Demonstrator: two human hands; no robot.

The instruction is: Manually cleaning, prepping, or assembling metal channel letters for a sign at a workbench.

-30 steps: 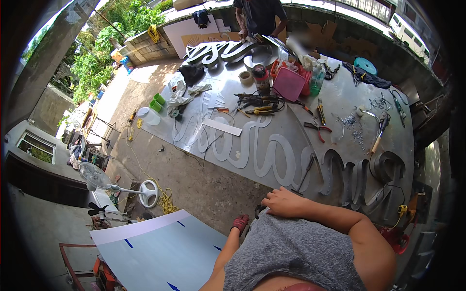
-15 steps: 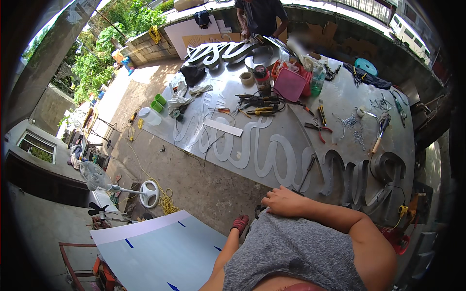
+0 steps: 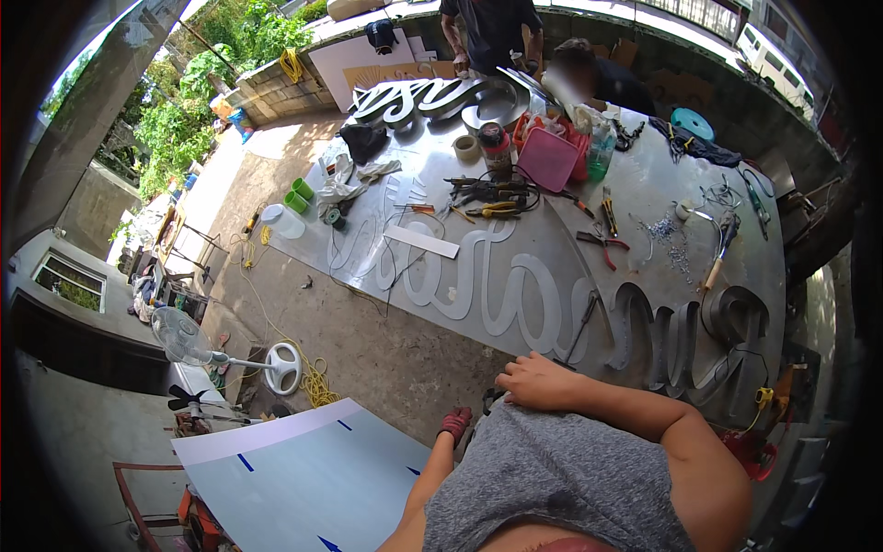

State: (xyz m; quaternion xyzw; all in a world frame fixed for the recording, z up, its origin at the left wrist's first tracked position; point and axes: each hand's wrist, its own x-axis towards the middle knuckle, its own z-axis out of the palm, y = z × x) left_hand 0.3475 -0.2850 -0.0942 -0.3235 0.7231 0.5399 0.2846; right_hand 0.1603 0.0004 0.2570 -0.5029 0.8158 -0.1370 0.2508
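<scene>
My right hand point(image 3: 533, 380) is bare and rests low against the front of my grey shirt point(image 3: 561, 469). Its fingers lie loosely extended, holding nothing that shows. The closest thing to it is the near edge of a metal-topped table point(image 3: 644, 198). Flat grey script letters point(image 3: 529, 299) lie on that top, and raised metal letters point(image 3: 676, 336) stand at its right end. A thin dark rod-like tool point(image 3: 582, 327) lies between them. My left hand point(image 3: 454, 423), in a red glove, hangs at my side beside a pale blue sheet point(image 3: 322, 488); its fingers are too small to make out.
Pliers point(image 3: 602, 242), a bundle of hand tools point(image 3: 492, 196), a pink tray point(image 3: 549, 160) and a tape roll point(image 3: 467, 148) sit on the table. Two people point(image 3: 492, 32) are at its far side. A white fan point(image 3: 184, 336) and yellow cord point(image 3: 315, 382) are on the floor to the left.
Across the table, the bent person's dark head and shoulder have come up into view. The standing person's arms have shifted slightly. My own hands stay in place.
</scene>
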